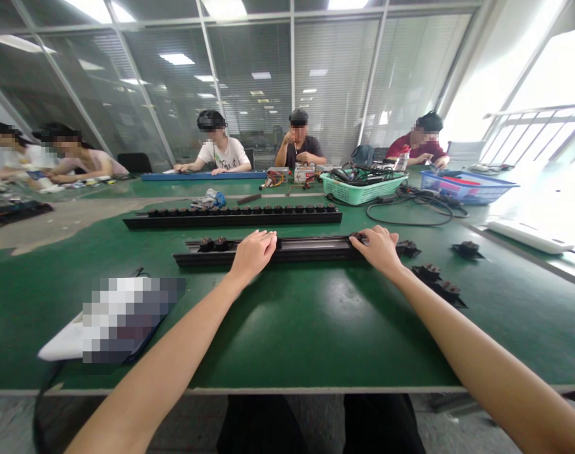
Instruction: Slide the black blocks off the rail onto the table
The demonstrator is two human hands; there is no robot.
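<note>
A long black channel rail (320,247) lies crosswise on the green table in front of me. Two black pieces with brownish tops (214,244) sit in its left part. My left hand (255,253) is closed over the middle of the rail, its fingers together at a dark piece that they mostly hide. At the rail's right end, my right hand (378,247) grips a small black piece (357,238) between thumb and fingers; much of that piece is covered. Several similar loose pieces (427,272) lie just right of my right hand.
A second black rail (231,219), lined with several pieces, lies farther back. Behind are a green basket (358,189) of cables and a blue basket (471,189). A partly blurred white object (63,337) is at left, a power strip (528,237) at right. Several people sit across the table.
</note>
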